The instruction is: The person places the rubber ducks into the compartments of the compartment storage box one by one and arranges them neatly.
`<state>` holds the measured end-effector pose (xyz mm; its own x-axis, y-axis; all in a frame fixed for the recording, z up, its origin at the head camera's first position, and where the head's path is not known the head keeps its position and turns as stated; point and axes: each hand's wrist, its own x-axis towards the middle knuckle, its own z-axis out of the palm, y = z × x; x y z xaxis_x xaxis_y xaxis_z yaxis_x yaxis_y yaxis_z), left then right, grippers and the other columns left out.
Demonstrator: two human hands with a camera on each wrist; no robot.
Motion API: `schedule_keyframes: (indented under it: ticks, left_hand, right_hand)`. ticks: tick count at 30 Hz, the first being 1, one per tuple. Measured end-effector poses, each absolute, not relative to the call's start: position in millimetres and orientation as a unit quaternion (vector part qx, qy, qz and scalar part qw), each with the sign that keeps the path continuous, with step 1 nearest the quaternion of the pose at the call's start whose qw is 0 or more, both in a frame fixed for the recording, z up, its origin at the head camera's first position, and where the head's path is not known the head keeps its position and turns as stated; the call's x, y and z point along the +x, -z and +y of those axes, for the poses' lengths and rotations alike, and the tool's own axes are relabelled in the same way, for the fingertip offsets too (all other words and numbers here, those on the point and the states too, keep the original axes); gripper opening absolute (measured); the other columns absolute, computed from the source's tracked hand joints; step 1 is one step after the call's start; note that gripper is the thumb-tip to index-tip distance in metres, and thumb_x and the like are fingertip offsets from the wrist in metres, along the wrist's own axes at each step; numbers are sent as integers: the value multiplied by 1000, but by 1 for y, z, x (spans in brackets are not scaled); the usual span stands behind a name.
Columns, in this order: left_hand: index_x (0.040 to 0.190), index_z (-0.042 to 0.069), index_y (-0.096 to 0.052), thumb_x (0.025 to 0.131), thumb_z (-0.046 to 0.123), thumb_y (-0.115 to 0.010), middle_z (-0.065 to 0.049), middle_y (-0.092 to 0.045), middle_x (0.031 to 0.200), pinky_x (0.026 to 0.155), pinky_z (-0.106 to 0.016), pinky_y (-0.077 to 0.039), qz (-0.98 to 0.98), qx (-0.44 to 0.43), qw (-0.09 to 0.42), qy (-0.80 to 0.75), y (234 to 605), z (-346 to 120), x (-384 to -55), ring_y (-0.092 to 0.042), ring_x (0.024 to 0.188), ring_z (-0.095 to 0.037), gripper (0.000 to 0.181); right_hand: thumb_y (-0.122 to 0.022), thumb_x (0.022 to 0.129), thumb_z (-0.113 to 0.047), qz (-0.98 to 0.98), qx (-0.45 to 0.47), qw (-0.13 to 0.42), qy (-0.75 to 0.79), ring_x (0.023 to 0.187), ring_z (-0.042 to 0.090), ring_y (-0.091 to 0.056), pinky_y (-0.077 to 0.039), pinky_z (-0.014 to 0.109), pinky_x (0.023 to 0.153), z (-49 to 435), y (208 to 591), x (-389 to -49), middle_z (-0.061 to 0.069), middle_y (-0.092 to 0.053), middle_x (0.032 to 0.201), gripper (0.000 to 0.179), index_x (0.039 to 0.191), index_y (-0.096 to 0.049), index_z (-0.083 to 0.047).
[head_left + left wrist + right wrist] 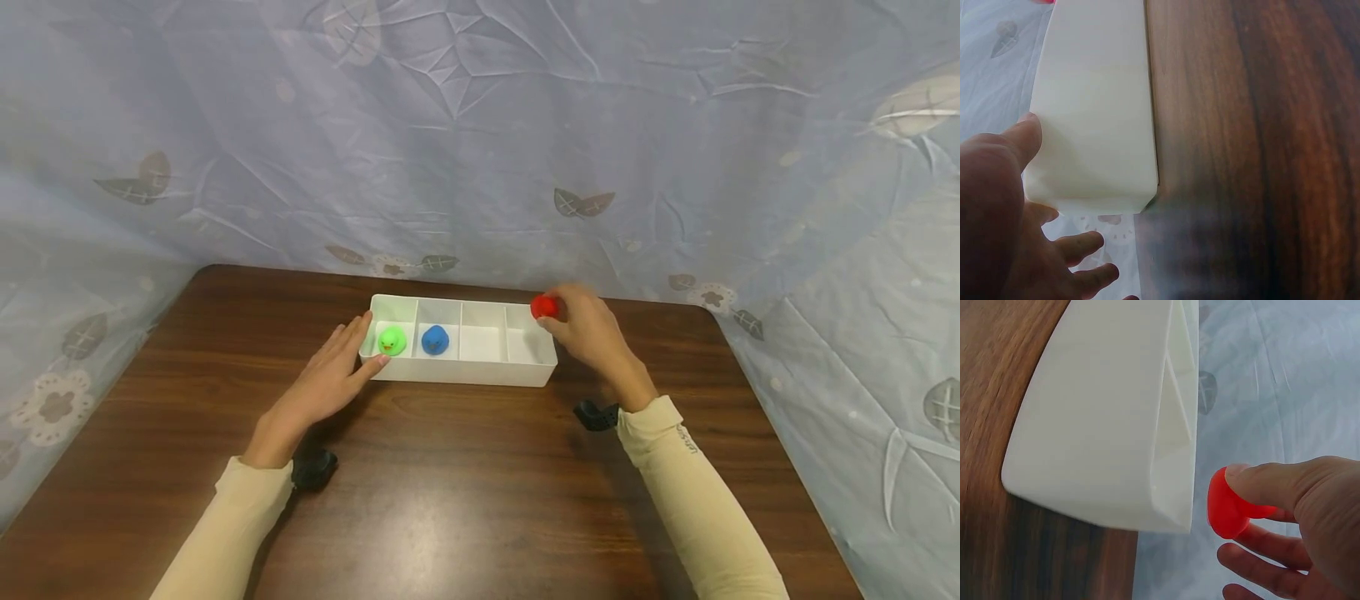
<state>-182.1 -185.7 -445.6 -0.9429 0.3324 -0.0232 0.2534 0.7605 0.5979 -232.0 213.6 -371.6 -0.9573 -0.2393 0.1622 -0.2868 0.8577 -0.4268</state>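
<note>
A white box point(459, 372) with a row of compartments stands on the table. In its leftmost compartment sits a green rubber duck point(392, 340), and a blue rubber duck point(435, 340) sits in the one beside it. My left hand point(330, 379) rests against the box's left end, thumb at the front wall and fingers stretched along the side. Between thumb and fingers, my right hand point(588, 329) pinches a red rubber duck point(1225, 506) just above the box's right end. In the right wrist view the duck is apart from the rim, partly covered by the thumb.
The dark wooden table point(450, 500) spreads in front of the box. A pale patterned cloth point(480, 167) hangs behind the table and along both sides. Black straps with devices sit on both wrists.
</note>
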Motion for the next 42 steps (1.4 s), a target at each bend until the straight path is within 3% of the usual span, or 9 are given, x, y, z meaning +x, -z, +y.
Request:
schedule_keyframes:
  ticks: [5,12,42]
  left_hand:
    - [173,11,0,112,56,-44,-27,-7,179,135,-67,-9,936,154,67,-310,445,-186,-182,-6,166,-51,87]
    - [173,11,-1,112,56,-44,-27,-8,179,135,-66,-9,936,154,67,-309,446,-186,-183,-6,166,-51,88]
    - [173,10,-3,112,54,-47,-29,-10,178,135,-66,-10,938,154,55,-306,448,-185,-183,-9,165,-52,87]
  right_hand:
    - [-80,97,-21,-961,150,52,-225,103,32,-64,-56,49,88,200,372,-234,14,-72,120,38,129,-70,-4]
    - [-80,96,-20,-958,169,50,-226,114,35,-66,-58,51,99,181,374,-235,15,-72,128,36,126,-71,-4]
    - [-82,96,-23,-961,207,8,-185,104,28,-65,-58,42,93,129,384,-232,10,-72,119,38,129,-71,-8]
